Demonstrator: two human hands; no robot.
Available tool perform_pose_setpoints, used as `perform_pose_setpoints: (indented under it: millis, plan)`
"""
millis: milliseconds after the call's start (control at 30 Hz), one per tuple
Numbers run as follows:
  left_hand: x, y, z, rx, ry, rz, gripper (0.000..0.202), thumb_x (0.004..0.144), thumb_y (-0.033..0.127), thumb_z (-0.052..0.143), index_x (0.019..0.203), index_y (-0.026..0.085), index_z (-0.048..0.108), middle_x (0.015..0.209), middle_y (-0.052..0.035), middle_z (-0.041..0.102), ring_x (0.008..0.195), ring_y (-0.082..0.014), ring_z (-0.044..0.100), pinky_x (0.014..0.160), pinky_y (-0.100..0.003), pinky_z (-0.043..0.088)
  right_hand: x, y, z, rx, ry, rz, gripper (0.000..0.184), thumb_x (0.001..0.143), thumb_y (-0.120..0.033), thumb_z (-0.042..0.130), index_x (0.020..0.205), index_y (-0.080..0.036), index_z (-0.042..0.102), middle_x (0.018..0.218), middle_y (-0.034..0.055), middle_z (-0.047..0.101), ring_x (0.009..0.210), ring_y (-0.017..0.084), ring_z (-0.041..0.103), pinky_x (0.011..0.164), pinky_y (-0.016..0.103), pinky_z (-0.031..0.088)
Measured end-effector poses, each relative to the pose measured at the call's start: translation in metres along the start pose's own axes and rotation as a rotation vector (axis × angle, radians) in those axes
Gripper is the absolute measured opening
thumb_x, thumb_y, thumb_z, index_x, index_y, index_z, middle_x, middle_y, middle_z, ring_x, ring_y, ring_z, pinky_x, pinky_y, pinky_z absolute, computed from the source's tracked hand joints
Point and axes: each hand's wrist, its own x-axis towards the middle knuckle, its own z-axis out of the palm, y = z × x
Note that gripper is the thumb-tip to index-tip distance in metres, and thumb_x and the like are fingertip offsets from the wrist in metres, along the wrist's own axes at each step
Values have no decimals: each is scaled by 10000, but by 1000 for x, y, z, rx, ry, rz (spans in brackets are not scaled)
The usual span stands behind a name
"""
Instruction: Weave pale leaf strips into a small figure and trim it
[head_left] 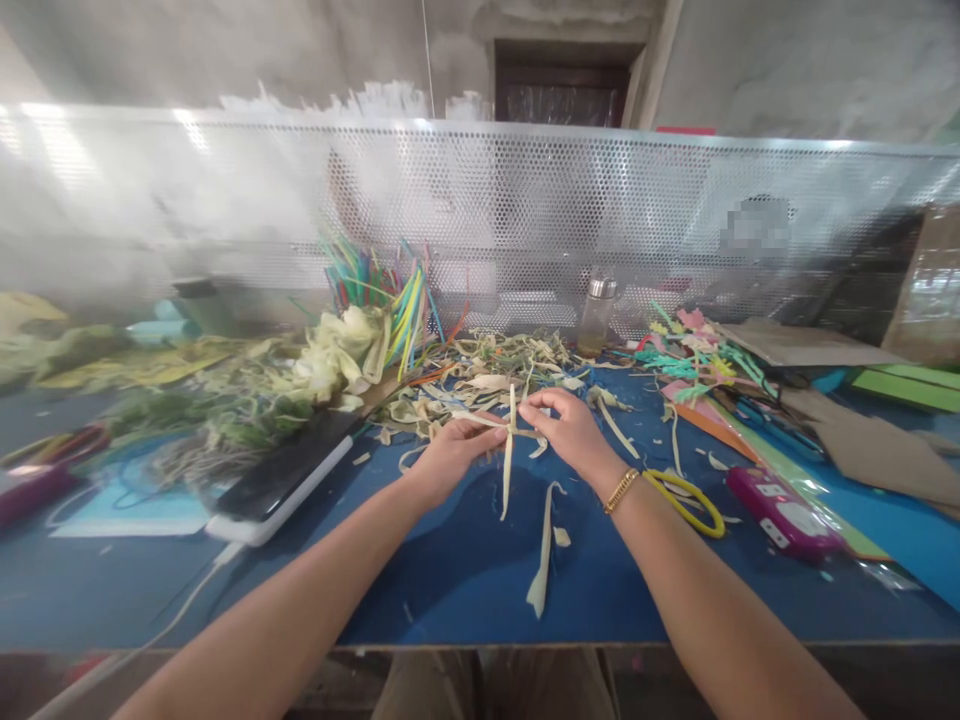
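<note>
Pale strips (508, 475) cross; our left hand (460, 443) pinches, probably steadying them; right hand (560, 420) half-curls at their three o'clock, hold unclear.

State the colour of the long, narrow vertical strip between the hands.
The strip is pale cream, clearest in head view.

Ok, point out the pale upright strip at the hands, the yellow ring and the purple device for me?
Pale upright strip (507, 476): head view, on its lower half.
Yellow ring (717, 524): head view, on its band.
Purple device (784, 512): head view, mid-body.
</note>
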Motion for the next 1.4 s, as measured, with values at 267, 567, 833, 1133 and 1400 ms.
perform_pose_setpoints:
  millis: [267, 567, 833, 1133, 1400]
  plan:
    - [-1, -2, 3, 47, -35, 41, 270, 659, 337, 797, 868, 180, 725, 781, -25, 676, 731, -145, 563, 737, -285, 405, -5, 0, 16, 391, -80, 168, 241, 647, -410, 758, 674, -190, 664, 640, -15, 621, 628, 131, 528, 657, 281, 410]
    - [1, 4, 4, 299, 9, 157, 231, 738, 336, 681, 603, 173, 588, 619, 15, 483, 636, -134, 416, 623, -273, 306, -9, 1, 26, 361, 32, 115, 246, 660, -384, 739, 578, -189, 614, 576, -38, 542, 600, 121, 456, 638, 279, 368]
    - [-1, 4, 3, 139, 0, 67, 217, 761, 378, 672, 693, 174, 636, 694, -18, 582, 700, -161, 517, 669, -282, 371, -6, 4, 24, 400, 110, 120, 288, 650, -398, 735, 559, -198, 550, 557, -49, 483, 573, 116, 404, 605, 276, 335]
    - [2, 2, 1, 189, 82, 220, 227, 651, 297, 793, 819, 183, 693, 792, -18, 658, 738, -153, 568, 724, -276, 428, -6, 1, 27, 546, 146, 212, 222, 640, -352, 715, 584, -199, 565, 567, -43, 512, 561, 115, 425, 589, 277, 345]
    - [6, 11, -9, 517, 1, 392, 201, 792, 393, 663, 802, 209, 746, 845, -72, 673, 857, -221, 569, 826, -324, 408, 14, 7, -17, 249, 419, 71, 239, 737, -447, 656, 791, -215, 676, 820, 28, 669, 798, 189, 577, 729, 313, 412]
